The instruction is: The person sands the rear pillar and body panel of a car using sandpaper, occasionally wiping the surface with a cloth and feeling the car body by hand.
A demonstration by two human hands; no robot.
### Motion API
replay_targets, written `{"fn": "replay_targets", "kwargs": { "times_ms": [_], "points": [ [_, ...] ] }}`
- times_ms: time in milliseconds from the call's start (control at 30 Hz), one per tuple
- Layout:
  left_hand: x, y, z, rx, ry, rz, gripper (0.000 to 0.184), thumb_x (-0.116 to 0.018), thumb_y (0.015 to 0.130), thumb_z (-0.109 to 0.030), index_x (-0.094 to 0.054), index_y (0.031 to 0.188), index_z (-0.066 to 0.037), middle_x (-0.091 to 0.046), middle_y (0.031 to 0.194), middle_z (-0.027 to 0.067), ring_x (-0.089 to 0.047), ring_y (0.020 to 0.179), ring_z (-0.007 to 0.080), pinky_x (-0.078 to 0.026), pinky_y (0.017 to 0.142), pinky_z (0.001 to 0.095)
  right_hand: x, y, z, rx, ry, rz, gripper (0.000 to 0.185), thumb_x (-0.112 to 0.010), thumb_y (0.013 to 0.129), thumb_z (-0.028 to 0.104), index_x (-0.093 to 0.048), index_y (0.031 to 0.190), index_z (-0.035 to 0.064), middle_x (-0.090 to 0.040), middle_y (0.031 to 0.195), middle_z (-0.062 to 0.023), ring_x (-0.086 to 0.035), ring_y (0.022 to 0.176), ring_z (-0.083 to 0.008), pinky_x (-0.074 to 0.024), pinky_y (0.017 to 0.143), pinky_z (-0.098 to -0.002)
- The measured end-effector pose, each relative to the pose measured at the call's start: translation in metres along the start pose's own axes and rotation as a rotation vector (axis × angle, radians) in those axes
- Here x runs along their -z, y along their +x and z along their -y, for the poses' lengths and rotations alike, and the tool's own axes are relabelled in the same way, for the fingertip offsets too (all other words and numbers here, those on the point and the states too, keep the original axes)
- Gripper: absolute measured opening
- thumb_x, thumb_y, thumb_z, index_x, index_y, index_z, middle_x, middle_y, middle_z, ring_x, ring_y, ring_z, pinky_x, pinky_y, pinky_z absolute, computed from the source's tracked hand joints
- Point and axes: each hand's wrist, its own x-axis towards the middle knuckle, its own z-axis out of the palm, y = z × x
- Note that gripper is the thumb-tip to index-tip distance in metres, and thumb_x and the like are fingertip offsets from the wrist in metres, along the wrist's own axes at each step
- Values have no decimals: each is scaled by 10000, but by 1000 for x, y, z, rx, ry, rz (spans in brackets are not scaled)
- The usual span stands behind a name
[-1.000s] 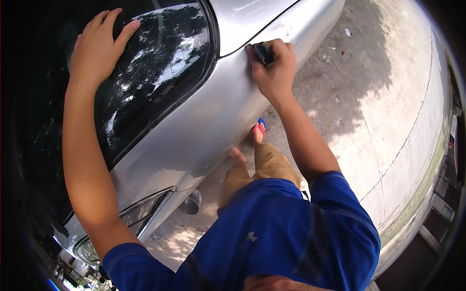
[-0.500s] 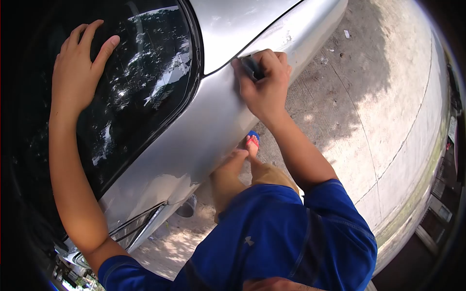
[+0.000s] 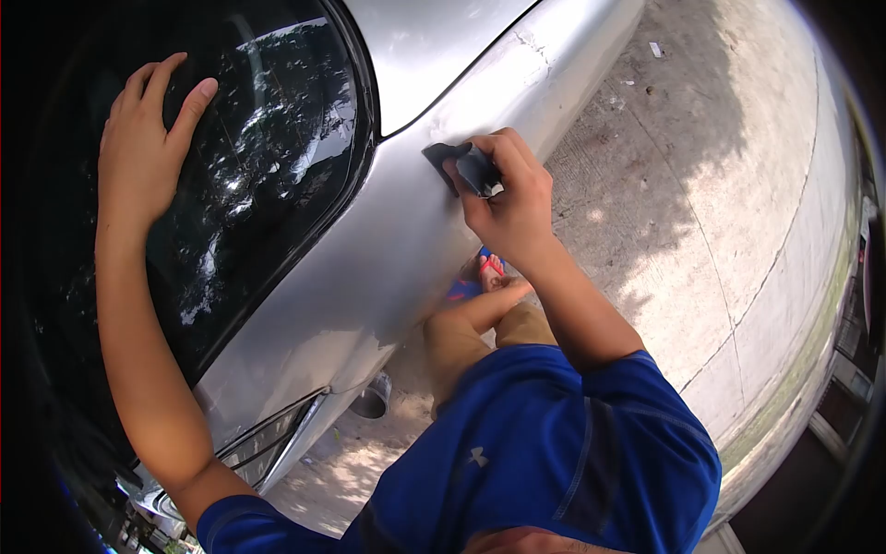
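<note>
My left hand [image 3: 138, 152] rests with its fingers spread on the dark rear glass [image 3: 268, 175] of a silver car. My right hand [image 3: 508, 189] is closed round a dark, folded sheet [image 3: 475, 171], whose flat end lies against the silver body panel [image 3: 369, 222]. That end is near the corner where the glass and the panel seam meet. The panel has a dull grey, smoky look around and below my right hand. What the sheet is made of cannot be told.
A metal bucket [image 3: 372, 397] stands on the concrete ground [image 3: 628, 194] beneath the car's side. My feet, in blue and red sandals, are close to the car. A lamp edge [image 3: 268, 443] shows at lower left. Small litter lies on the ground.
My right hand has moved down and a little left along the panel, and more of the dark sheet shows. My left hand stays spread on the glass. My legs have shifted.
</note>
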Motion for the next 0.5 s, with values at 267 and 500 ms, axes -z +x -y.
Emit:
{"fn": "replay_targets", "kwargs": {
  "times_ms": [267,500],
  "points": [
    [-1,0,1,-25,17,-9,701,-539,1046,-649,-591,1530,-145,-540,1587,153,-509,1474,365,-420,1200,501,-11,67,-35,-9,-242,-351,314,-871,820,258,-630,783,61,-651,822,-87,-577,909,-332,-397,876,-473],
    [-2,-1,0,-10,22,-4,699,-545,1043,-650,-590,1533,-153,-537,1593,155,-503,1482,365,-409,1211,505,27,137,-52,-199,24,-363,268,-838,840,225,-659,796,30,-683,773,-108,-630,867,-335,-430,796,-453]
  ]
}}
